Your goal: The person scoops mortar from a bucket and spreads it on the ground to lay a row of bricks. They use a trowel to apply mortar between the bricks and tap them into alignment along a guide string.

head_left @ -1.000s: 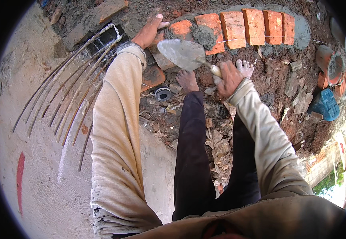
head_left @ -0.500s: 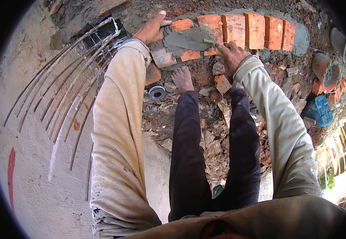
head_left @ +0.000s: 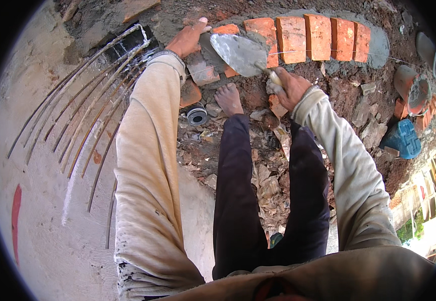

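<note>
A curved row of red bricks (head_left: 291, 40) sits in grey mortar (head_left: 378, 47) across the far ground, with a thin string (head_left: 298, 51) stretched along it. My right hand (head_left: 289, 88) is closed round the handle of a trowel (head_left: 240, 54). The trowel's grey-smeared blade lies over the bricks left of the row's middle and partly hides them. At the row's left end, my left hand (head_left: 185, 41) rests against a mortar-smeared brick (head_left: 203, 72), its visible fingers stretched to the right; the others are hidden.
Bent steel rods (head_left: 85, 100) fan out over the concrete at left. A grey pipe piece (head_left: 197, 115) lies near my bare foot (head_left: 229, 99). Loose rubble (head_left: 265, 175) covers the ground between my legs. At right are a mortar-stained bucket (head_left: 411, 90) and a blue container (head_left: 401, 139).
My right hand has drawn slightly nearer with the trowel, and the blade has tilted, showing a broad, mostly bare face. My left hand remains at the row's left end.
</note>
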`<action>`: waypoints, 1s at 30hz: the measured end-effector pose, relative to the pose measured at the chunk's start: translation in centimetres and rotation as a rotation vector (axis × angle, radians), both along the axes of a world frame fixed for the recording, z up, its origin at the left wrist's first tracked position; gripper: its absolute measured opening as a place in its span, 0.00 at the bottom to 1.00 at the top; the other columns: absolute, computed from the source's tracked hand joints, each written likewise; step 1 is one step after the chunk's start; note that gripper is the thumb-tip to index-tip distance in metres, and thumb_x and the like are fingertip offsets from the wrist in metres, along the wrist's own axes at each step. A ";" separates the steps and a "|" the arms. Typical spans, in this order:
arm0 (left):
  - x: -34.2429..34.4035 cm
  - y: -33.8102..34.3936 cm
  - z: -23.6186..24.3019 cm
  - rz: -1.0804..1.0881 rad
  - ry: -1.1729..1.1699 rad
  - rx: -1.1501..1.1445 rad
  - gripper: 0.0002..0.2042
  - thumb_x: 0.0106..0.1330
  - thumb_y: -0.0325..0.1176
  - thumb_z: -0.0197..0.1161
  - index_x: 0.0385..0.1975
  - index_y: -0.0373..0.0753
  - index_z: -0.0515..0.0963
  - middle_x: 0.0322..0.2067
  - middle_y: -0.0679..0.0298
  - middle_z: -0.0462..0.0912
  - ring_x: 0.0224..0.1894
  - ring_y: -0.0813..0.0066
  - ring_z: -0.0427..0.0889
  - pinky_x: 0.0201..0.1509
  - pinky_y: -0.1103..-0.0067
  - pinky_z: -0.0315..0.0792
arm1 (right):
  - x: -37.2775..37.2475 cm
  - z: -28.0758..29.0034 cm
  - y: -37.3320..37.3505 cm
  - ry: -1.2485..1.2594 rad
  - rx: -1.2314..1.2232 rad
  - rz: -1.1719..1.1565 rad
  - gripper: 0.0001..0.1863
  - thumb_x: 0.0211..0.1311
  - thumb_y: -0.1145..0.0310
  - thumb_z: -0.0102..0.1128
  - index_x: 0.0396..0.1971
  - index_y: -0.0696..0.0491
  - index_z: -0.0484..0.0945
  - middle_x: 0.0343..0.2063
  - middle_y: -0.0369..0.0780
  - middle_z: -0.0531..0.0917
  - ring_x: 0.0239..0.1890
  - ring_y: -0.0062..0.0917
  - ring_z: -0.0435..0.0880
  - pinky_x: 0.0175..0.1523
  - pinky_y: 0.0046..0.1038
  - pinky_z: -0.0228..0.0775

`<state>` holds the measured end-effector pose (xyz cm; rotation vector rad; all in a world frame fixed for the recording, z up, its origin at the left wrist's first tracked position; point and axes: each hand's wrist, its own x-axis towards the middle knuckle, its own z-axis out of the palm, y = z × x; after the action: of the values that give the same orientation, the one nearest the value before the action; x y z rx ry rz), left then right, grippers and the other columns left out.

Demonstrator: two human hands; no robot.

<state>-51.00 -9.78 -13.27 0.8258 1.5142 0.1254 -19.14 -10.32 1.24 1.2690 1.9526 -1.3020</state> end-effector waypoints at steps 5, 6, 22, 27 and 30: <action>0.2 0.1 1.2 -0.014 -0.051 0.008 0.37 0.67 0.65 0.36 0.59 0.39 0.72 0.61 0.55 0.69 0.56 0.65 0.72 0.63 0.71 0.61 | -2.4 -2.8 -1.1 -0.146 -0.053 0.116 0.25 0.62 0.62 0.51 0.57 0.55 0.61 0.41 0.57 0.78 0.41 0.53 0.80 0.45 0.47 0.74; 0.0 -0.1 1.1 -0.061 -0.026 0.035 0.37 0.67 0.65 0.37 0.60 0.39 0.70 0.62 0.55 0.68 0.56 0.65 0.72 0.64 0.71 0.60 | -2.5 -2.3 -1.3 -0.191 -0.053 0.166 0.25 0.62 0.62 0.50 0.58 0.54 0.61 0.42 0.57 0.78 0.41 0.54 0.80 0.45 0.47 0.74; 2.0 -3.5 4.7 0.487 0.004 0.298 0.35 0.71 0.60 0.33 0.69 0.39 0.52 0.64 0.54 0.65 0.65 0.59 0.64 0.68 0.72 0.57 | -4.4 -1.4 8.1 -0.188 0.579 0.669 0.29 0.61 0.72 0.52 0.63 0.43 0.61 0.59 0.43 0.65 0.57 0.41 0.73 0.54 0.44 0.73; 1.9 -4.9 4.9 0.038 0.283 0.371 0.36 0.70 0.61 0.32 0.69 0.39 0.52 0.64 0.50 0.64 0.66 0.52 0.62 0.70 0.68 0.53 | -4.7 -1.4 11.0 -0.372 0.433 0.745 0.33 0.57 0.74 0.56 0.64 0.43 0.61 0.61 0.38 0.63 0.60 0.39 0.70 0.56 0.46 0.71; 2.6 -4.2 5.4 0.056 0.341 0.317 0.35 0.71 0.59 0.33 0.69 0.39 0.52 0.63 0.50 0.66 0.66 0.51 0.62 0.69 0.66 0.54 | -6.8 0.7 11.9 -0.328 0.318 0.601 0.34 0.54 0.74 0.59 0.63 0.44 0.62 0.58 0.38 0.64 0.61 0.39 0.69 0.58 0.45 0.70</action>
<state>-48.42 -14.03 -7.89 1.0984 1.8679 0.2832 -25.89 1.57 1.96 0.8436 2.1081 -0.4744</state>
